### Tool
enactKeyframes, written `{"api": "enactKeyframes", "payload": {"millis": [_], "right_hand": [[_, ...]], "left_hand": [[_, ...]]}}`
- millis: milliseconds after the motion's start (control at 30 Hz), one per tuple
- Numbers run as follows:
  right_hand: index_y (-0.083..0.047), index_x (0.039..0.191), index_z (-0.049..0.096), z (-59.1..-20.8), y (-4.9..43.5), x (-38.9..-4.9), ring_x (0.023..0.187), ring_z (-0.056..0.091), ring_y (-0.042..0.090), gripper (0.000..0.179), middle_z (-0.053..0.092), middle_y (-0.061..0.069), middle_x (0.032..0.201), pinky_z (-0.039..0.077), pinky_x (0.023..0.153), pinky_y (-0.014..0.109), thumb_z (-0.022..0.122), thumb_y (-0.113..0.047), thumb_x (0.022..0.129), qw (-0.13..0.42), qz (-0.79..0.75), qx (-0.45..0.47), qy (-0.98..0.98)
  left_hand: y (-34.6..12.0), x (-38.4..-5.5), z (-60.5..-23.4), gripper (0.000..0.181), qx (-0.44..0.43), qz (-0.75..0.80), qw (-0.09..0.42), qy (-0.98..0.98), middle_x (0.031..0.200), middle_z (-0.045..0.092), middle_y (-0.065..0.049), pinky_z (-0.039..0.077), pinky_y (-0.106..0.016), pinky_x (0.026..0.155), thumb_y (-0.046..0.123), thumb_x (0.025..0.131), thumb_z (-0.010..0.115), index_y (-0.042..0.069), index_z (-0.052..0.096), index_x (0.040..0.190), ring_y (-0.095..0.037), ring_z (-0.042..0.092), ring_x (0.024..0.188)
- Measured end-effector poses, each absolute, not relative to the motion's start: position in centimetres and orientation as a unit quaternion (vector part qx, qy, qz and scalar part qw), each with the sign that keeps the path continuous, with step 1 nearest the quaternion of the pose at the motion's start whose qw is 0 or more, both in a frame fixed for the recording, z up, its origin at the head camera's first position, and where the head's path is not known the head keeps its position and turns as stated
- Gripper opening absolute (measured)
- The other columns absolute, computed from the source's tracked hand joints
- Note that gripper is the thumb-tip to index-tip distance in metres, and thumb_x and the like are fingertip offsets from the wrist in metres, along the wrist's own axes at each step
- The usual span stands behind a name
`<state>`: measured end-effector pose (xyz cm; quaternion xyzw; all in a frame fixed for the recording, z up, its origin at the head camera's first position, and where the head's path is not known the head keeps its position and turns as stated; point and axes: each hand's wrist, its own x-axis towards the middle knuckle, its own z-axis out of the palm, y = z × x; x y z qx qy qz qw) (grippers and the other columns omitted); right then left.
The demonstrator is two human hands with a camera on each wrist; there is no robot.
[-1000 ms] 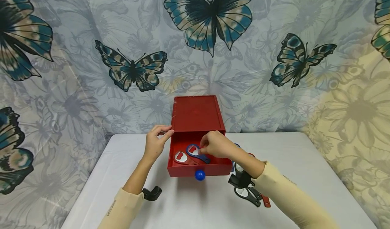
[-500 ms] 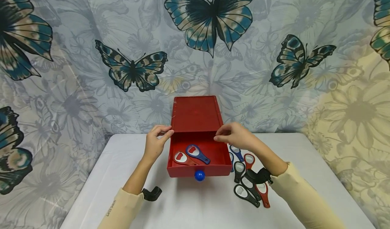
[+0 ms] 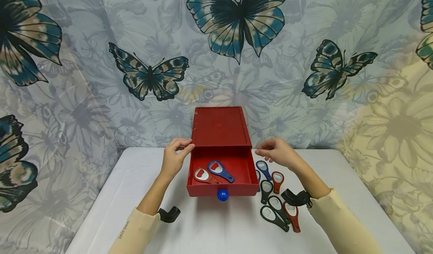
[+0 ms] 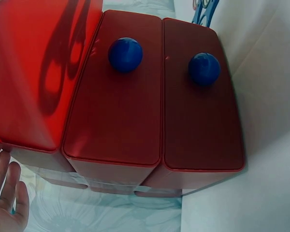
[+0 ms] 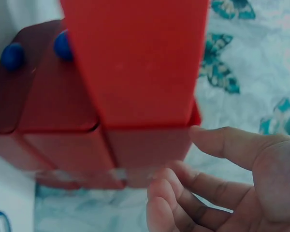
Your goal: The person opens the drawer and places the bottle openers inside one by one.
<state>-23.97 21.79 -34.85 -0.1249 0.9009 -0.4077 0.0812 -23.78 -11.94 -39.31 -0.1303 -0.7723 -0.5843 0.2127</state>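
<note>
A red drawer unit (image 3: 220, 126) stands at the table's back, its top drawer (image 3: 245, 167) pulled out. Inside that drawer lie a blue bottle opener (image 3: 226, 175) and a red bottle opener (image 3: 210, 179), side by side. My left hand (image 3: 173, 158) rests against the unit's upper left side, fingers extended, holding nothing. Just off the right side, my right hand (image 3: 280, 154) hovers empty with its fingers relaxed; in the right wrist view its thumb is near the unit's edge. The wrist views show two closed drawers (image 4: 116, 106) with blue knobs under the open one.
Right of the unit, several bottle openers lie on the white table (image 3: 324, 179): a black one (image 3: 274, 219), a red one (image 3: 293, 220), a blue one (image 3: 264, 169) and others. A butterfly-print cloth (image 3: 152, 126) hangs behind the table.
My right hand has moved from inside the drawer, over its right wall, to outside the unit, leaving the blue bottle opener in the drawer. The left hand stays put.
</note>
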Motion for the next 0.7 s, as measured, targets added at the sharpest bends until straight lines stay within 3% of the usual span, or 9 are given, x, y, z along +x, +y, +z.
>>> {"api": "enactKeyframes", "payload": {"millis": [200, 433, 700], "right_hand": [[0.009, 0.107, 0.067, -37.3, 23.4, -24.8, 0.07, 0.059, 0.018, 0.032, 0.07, 0.01, 0.085, 0.056, 0.061, 0.028, 0.066, -0.02, 0.093, 0.069, -0.421, -0.084, 0.9], [0.009, 0.107, 0.065, -41.2, 25.0, -26.1, 0.074, 0.062, 0.024, 0.035, 0.068, 0.012, 0.085, 0.058, 0.065, 0.035, 0.065, -0.024, 0.092, 0.064, -0.4, -0.005, 0.914], [0.014, 0.114, 0.059, -44.7, 26.5, -26.5, 0.076, 0.066, 0.029, 0.044, 0.067, 0.028, 0.097, 0.058, 0.067, 0.039, 0.065, -0.023, 0.09, 0.08, -0.364, 0.055, 0.926]], "left_hand": [[-12.0, -23.9, -39.4, 0.021, -0.126, -0.587, 0.21, -0.771, 0.103, 0.068, -0.022, 0.047, -0.013, 0.08, 0.005, 0.086, 0.073, -0.008, 0.072, 0.102, -0.014, 0.059, 0.093], [-12.1, -24.0, -39.4, 0.021, -0.13, -0.59, 0.207, -0.77, 0.104, 0.067, -0.023, 0.047, -0.013, 0.08, 0.005, 0.086, 0.072, -0.008, 0.071, 0.102, -0.005, 0.057, 0.092], [-12.0, -23.8, -39.3, 0.022, -0.131, -0.587, 0.205, -0.772, 0.104, 0.067, -0.023, 0.049, -0.015, 0.081, 0.006, 0.086, 0.072, -0.007, 0.071, 0.103, 0.001, 0.055, 0.088]]}}
